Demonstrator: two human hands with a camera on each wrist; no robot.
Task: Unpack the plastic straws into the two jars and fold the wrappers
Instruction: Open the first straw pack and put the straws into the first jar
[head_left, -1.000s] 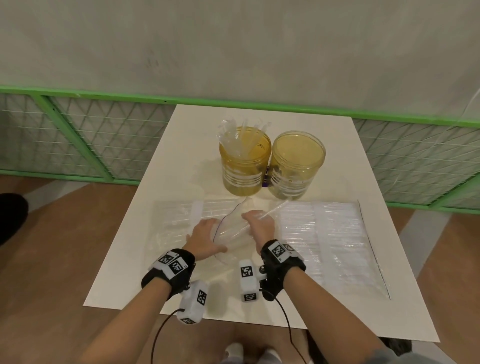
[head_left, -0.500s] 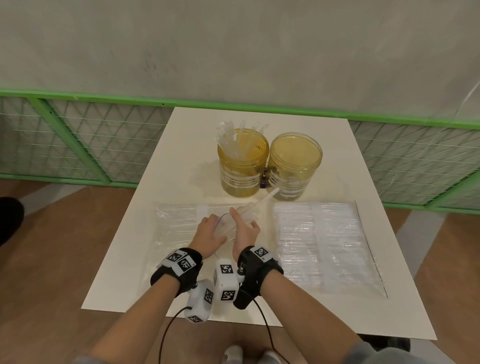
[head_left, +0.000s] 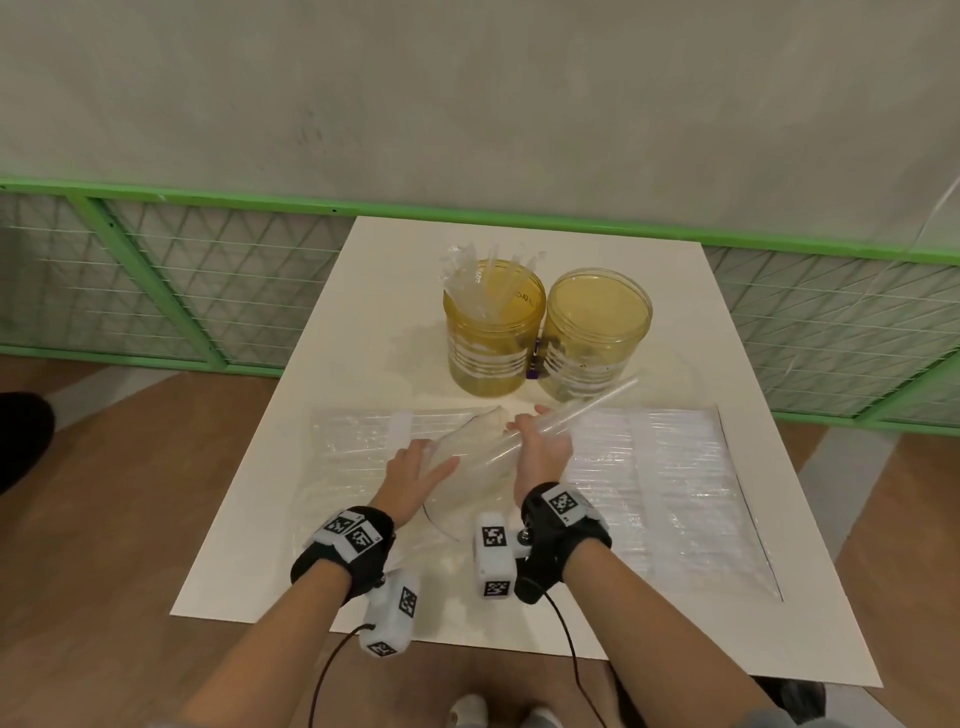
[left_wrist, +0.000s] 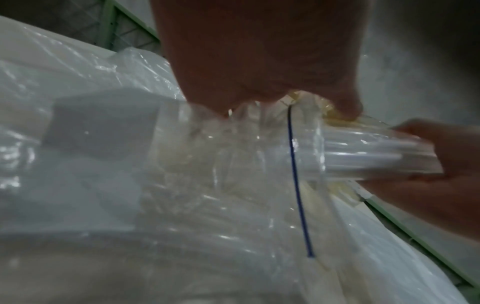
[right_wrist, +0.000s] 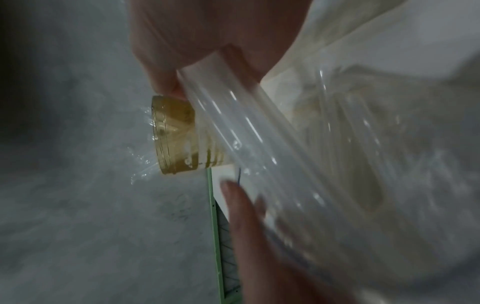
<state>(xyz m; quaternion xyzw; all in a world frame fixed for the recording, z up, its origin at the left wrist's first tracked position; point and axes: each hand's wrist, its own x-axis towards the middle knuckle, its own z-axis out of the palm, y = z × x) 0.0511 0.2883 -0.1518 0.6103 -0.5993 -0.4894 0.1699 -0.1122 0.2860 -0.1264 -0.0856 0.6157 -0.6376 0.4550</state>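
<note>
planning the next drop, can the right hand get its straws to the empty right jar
Probably yes: the right hand grips the straws, tips close to the right jar, whose open mouth has nothing over it. The left hand holds the wrapper.

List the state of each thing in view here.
Left amber plastic jar: open, upright, holding straws.
Right amber plastic jar: open, upright, no straws visible.
Bundle of clear plastic straws: half out of wrapper, in right hand's grip.
Clear plastic wrapper: open, pinched by left hand.
Flat clear straw packs: lying on white table.
</note>
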